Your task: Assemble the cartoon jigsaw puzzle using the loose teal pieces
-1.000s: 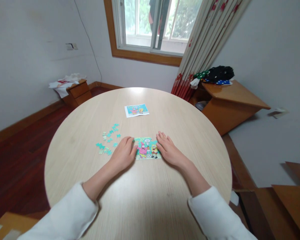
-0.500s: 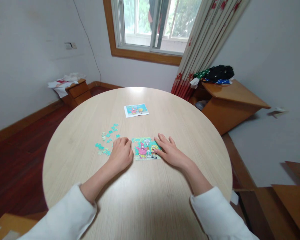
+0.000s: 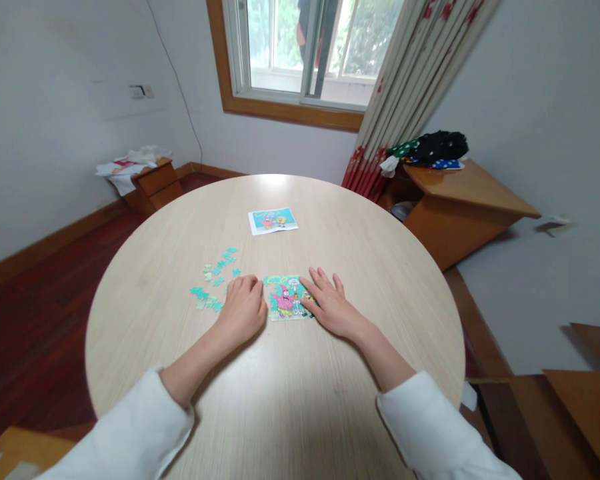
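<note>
A partly assembled jigsaw puzzle (image 3: 284,300) with cartoon figures, one pink and one yellow, lies flat between my hands. My right hand (image 3: 334,305) rests open over its right side, fingers spread across the yellow figure. At the puzzle's left edge, my left hand (image 3: 243,303) is closed, knuckles up and fingers curled under. Whatever those fingers hold, if anything, is hidden. Loose teal and pale green jigsaw pieces (image 3: 200,293) are scattered left of my left hand, some close to its knuckles.
Farther back on the round wooden table (image 3: 300,413) lies a printed reference picture (image 3: 273,221) with similar figures. Beyond the table's right edge stands a wooden cabinet (image 3: 470,193) with dark cloth (image 3: 437,148) on it. A small stand (image 3: 157,183) with papers is at the back left.
My right hand has slid slightly left, farther over the puzzle, covering more of the yellow figure. My left hand has barely moved.
</note>
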Demonstrator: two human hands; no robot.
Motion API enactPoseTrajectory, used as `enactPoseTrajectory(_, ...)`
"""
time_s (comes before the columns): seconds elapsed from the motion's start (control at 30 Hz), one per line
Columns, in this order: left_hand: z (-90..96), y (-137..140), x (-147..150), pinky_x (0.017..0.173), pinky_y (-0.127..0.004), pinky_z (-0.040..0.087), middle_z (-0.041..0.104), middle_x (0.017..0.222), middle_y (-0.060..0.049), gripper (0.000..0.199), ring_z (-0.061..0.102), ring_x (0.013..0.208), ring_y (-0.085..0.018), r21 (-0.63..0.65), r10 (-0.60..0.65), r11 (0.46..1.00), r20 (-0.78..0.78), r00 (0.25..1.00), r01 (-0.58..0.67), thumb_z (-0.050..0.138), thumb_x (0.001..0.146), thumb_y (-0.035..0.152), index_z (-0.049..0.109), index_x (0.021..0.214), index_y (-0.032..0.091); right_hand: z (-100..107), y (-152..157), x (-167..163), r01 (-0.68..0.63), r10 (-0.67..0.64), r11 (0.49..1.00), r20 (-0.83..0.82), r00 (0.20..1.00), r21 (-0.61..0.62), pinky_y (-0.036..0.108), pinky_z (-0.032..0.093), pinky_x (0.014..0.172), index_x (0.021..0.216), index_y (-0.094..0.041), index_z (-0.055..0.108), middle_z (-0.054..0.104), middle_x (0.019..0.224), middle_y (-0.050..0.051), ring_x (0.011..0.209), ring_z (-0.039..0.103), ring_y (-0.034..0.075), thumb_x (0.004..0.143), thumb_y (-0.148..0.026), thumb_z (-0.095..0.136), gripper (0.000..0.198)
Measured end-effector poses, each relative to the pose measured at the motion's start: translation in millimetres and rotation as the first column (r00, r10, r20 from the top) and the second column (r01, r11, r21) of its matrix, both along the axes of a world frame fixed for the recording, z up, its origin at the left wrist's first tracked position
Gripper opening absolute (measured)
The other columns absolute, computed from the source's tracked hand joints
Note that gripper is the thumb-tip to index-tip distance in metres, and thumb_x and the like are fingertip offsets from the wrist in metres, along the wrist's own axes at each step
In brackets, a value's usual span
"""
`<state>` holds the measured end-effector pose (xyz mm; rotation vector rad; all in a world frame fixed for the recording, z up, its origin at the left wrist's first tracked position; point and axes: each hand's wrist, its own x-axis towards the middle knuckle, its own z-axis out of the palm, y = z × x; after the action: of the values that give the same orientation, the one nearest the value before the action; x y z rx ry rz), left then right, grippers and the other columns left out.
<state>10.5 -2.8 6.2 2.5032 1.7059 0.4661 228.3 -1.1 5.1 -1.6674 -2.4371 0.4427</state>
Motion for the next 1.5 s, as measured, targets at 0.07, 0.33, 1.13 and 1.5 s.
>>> enactPoseTrajectory(0.07, 0.1, 0, 0, 0.092, -0.048, 0.037, 0.056, 0.107, -0.017, 0.029, 0.048, 0.103, -0.030, -0.001, 0.001, 1.000, 0.008, 1.000, -0.001, 0.036, 0.083, 0.016, 0.061, 0.098, 0.013, 1, 0, 0, 0.004, -0.004, 1.000, -0.005, 1.000, -0.004, 0.053, 0.006, 0.113, 0.142, -0.020, 0.035, 0.018, 0.154, 0.014, 0.143, 0.009, 0.026, 0.095, -0.044, 0.030, 0.053)
enactPoseTrajectory(0.33, -0.9, 0, -1, 0.090, -0.047, 0.039, 0.058, 0.105, -0.015, 0.028, 0.050, 0.100, -0.028, 0.019, 0.009, 1.000, 0.008, 1.000, -0.010, 0.037, 0.084, 0.017, 0.062, 0.097, 0.015, -1, 5, 7, 0.080, -0.075, 0.996, -0.108, 0.991, 0.040, 0.053, 0.008, 0.112, 0.147, -0.025, 0.023, 0.019, 0.154, 0.011, 0.143, 0.010, 0.023, 0.095, -0.041, 0.028, 0.055)
enactPoseTrajectory(1.13, 37.5, 52, -117, 0.083, -0.035, 0.037, 0.067, 0.068, -0.002, 0.022, 0.061, 0.075, -0.022, -0.079, 0.656, 0.728, 0.368, 0.659, -0.681, 0.051, 0.075, 0.035, 0.059, 0.063, 0.019, 6, 12, 24, 0.376, -0.385, 0.921, 0.088, 0.919, 0.101, 0.044, 0.027, 0.108, 0.136, -0.008, 0.041, 0.044, 0.141, 0.018, 0.132, 0.038, 0.026, 0.095, -0.037, 0.029, 0.052)
enactPoseTrajectory(1.5, 34.1, 52, -123, 0.088, -0.040, 0.036, 0.073, 0.080, -0.007, 0.022, 0.064, 0.085, -0.025, -0.137, 0.656, 0.744, 0.338, 0.675, -0.654, 0.052, 0.076, 0.033, 0.067, 0.075, 0.019, 9, 11, 21, 0.379, -0.389, 0.921, 0.136, 0.911, 0.096, 0.043, 0.026, 0.108, 0.136, -0.009, 0.040, 0.043, 0.142, 0.017, 0.133, 0.037, 0.025, 0.096, -0.035, 0.029, 0.049)
